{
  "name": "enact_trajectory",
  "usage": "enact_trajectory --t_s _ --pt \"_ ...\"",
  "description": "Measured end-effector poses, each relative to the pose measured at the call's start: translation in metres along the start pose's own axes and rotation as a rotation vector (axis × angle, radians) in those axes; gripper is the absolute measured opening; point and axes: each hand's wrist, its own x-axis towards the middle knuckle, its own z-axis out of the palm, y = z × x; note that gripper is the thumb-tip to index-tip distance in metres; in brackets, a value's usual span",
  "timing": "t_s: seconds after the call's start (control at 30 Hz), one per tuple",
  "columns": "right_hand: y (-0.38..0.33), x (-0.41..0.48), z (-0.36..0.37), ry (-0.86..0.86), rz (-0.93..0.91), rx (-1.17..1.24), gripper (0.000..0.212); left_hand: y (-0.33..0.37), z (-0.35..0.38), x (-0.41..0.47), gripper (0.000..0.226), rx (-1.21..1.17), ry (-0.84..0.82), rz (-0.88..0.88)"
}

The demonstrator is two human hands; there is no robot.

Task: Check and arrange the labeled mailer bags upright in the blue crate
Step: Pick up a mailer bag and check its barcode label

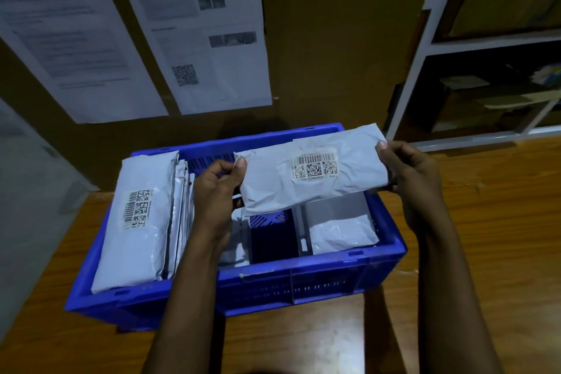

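Both hands, left hand [217, 188] and right hand [408, 179], pinch 1 mailer bag [309, 173] above the blue crate [303, 285]; loose fingers could drop it flat.

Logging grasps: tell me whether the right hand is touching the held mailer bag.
Touching. The head view shows the right hand pinching the held mailer bag at its right end.

Nothing was readable: white barcode labels [314, 165] on grey plastic mailer bags [273, 188] and printed paper wall sheets [230, 79] were blurred.
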Motion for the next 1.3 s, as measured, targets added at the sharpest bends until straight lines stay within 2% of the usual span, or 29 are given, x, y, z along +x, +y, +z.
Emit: enact_trajectory --t_s 0.17,0.27,0.33,0.43,0.5,0.57,0.67,0.77,0.87,1.0,1.17,1.3 --pt "-0.011 -0.005 0.004 -0.127 0.136 0.347 0.029 -0.007 0.012 -0.007 0.018 -0.083 0.093 -0.026" --pt "-0.01 -0.007 0.009 -0.185 0.162 0.517 0.04 -0.01 0.022 -0.013 0.015 -0.139 0.077 -0.061" --pt "-0.007 -0.007 0.013 -0.165 0.186 0.496 0.048 -0.009 0.026 -0.018 0.009 -0.174 -0.001 -0.101" --pt "-0.004 -0.005 0.019 -0.111 0.209 0.406 0.046 -0.001 0.023 -0.022 0.034 -0.206 -0.17 -0.155" --pt "-0.007 -0.006 0.02 -0.092 0.219 0.388 0.04 0.002 0.016 -0.02 0.052 -0.1 -0.302 -0.162" --pt "-0.008 -0.006 0.019 -0.105 0.232 0.379 0.037 0.004 0.009 -0.016 0.06 0.016 -0.4 -0.162" --pt "-0.014 -0.007 0.021 -0.122 0.217 0.354 0.032 0.008 0.01 -0.013 0.061 0.046 -0.434 -0.193" --pt "-0.019 -0.009 0.026 -0.171 0.216 0.315 0.029 0.014 0.02 -0.012 0.053 0.094 -0.468 -0.215" --pt "-0.023 -0.012 0.032 -0.253 0.25 0.273 0.033 0.014 0.027 -0.012 0.055 0.105 -0.506 -0.243" --pt "-0.023 -0.015 0.04 -0.321 0.32 0.267 0.028 0.013 0.03 -0.015 0.059 0.032 -0.445 -0.219" --pt "-0.016 -0.015 0.055 -0.286 0.351 0.146 0.023 0.012 0.017 -0.016 0.048 0.039 -0.355 -0.192" --pt "-0.013 -0.012 0.083 -0.3 0.336 0.07 0.033 0.019 -0.001 -0.008 0.037 0.099 -0.154 -0.12"
